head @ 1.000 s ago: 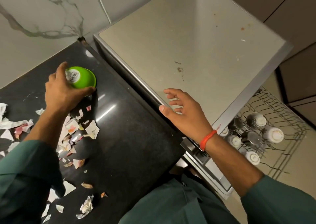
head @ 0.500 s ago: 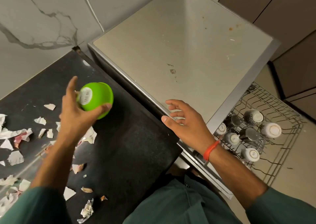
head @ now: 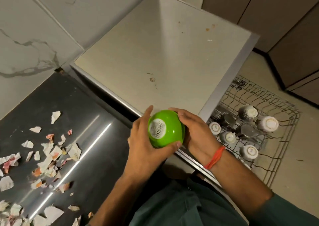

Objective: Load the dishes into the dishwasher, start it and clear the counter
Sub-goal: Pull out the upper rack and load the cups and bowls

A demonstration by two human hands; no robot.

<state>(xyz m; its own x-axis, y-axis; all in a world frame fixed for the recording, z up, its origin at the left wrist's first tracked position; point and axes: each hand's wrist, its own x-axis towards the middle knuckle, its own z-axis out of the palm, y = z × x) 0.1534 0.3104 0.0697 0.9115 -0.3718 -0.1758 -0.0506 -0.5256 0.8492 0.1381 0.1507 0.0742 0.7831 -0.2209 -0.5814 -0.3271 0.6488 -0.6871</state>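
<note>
A green bowl with a barcode sticker on its base is held upside down between both hands, above the front edge of the dishwasher's grey top. My left hand grips its left and lower side. My right hand cups its right side; an orange thread circles that wrist. To the right, the pulled-out wire rack holds several upturned cups.
The black counter on the left is strewn with torn paper scraps. Marble wall tiles stand behind it. Brown cabinet doors fill the upper right. The rack's far and near sections hold nothing.
My left hand lifted the green bowl off the counter and carried it right. My right hand left the dishwasher top and closed on the bowl's other side.
</note>
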